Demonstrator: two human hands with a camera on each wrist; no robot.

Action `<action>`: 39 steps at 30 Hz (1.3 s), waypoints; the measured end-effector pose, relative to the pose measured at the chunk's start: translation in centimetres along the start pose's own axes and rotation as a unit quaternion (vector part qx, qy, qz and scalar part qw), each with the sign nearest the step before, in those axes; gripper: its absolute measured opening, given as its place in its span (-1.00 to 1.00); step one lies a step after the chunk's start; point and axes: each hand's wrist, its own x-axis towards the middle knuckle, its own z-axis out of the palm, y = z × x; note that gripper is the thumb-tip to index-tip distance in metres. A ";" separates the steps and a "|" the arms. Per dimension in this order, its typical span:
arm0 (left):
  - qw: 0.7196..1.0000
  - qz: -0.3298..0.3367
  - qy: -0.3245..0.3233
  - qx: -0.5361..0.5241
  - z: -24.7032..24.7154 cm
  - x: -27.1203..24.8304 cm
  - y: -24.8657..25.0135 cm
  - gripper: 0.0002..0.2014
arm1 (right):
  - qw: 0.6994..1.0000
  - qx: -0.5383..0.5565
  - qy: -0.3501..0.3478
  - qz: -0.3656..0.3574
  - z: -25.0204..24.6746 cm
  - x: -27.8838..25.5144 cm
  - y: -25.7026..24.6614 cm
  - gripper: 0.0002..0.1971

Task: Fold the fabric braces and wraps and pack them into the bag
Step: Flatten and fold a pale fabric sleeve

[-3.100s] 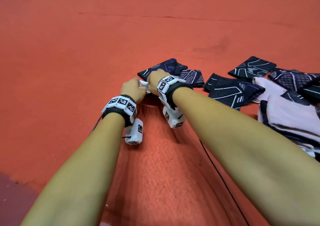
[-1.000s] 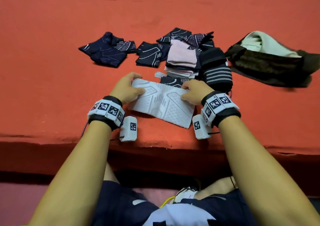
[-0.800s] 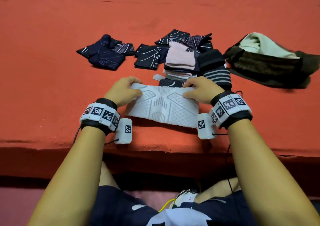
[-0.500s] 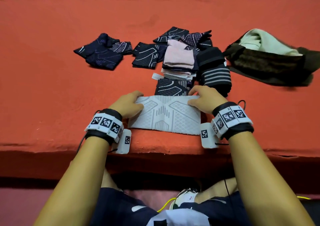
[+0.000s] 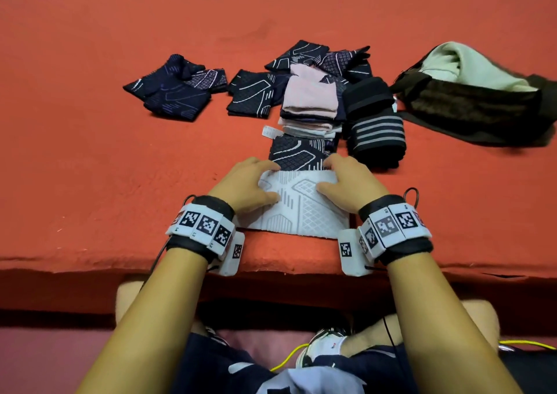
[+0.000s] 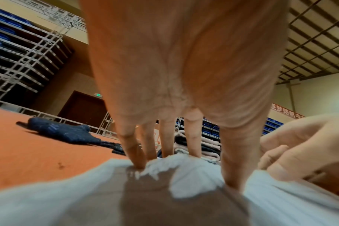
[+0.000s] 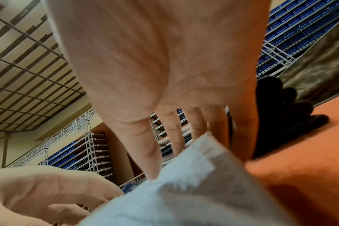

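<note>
Both hands pinning the white brace flat, far edge gripped

Left hand (image 5: 245, 185) and right hand (image 5: 349, 184) pinch the white brace (image 5: 297, 212) along its 12 o'clock edge, thumbs on top. Long axis runs 9 to 3. Table edge (image 5: 286, 261) just beside at 6; folded stack (image 5: 310, 107) near at 12; bag (image 5: 470, 104) well apart at 2.

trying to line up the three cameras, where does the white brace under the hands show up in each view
Head: the white brace lies low centre at the table's near edge, the left hand and right hand on its far corners.
Left wrist: it fills the bottom, fingers digging into its far edge.
Right wrist: bottom centre, fingers at its corner.
Shared landmark: the pink and dark folded stack, behind the fingers in both wrist views.
</note>
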 end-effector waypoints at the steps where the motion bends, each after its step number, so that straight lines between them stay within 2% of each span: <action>1: 1.000 -0.005 -0.004 -0.006 0.1 -0.1 -0.2 -0.36 | 1.000 -0.002 -0.019 0.013 0.1 -0.4 0.3 -0.51; 5: 1.000 -0.013 -0.018 -0.001 -0.1 -0.1 -0.5 -0.36 | 0.998 0.025 -0.043 0.031 0.4 -1.2 0.6 -0.44; 12: 0.999 0.001 -0.033 0.001 -0.3 -0.8 -0.4 -0.45 | 0.995 0.080 -0.040 0.043 -0.2 -2.6 1.1 -0.49; 17: 0.999 -0.006 0.001 -0.036 0.7 -1.7 -0.6 -0.43 | 0.994 0.086 -0.029 0.056 0.9 -2.6 0.5 -0.51; 23: 0.998 -0.015 0.040 -0.045 1.8 -2.6 -0.3 -0.46 | 0.993 0.100 0.005 0.070 2.3 -3.2 -0.2 -0.39; 28: 0.996 -0.045 0.058 -0.047 2.4 -3.3 0.7 -0.44 | 0.992 0.096 0.024 0.080 3.1 -4.9 -0.5 -0.18; 30: 0.996 -0.045 0.065 -0.049 3.1 -4.0 0.9 -0.40 | 0.993 0.092 0.023 0.077 3.3 -5.7 -0.1 -0.22; 33: 0.995 -0.045 0.072 -0.049 4.1 -5.2 0.7 -0.28 | 0.994 0.086 0.036 0.063 4.1 -7.2 0.4 -0.44; 35: 0.994 -0.047 0.080 -0.051 4.7 -5.9 0.6 -0.22 | 0.993 0.085 0.055 0.054 5.0 -8.1 0.7 -0.52; 39: 0.993 -0.032 0.110 -0.033 6.0 -6.3 0.6 -0.39 | 0.992 0.085 0.092 0.028 6.2 -9.1 1.1 -0.59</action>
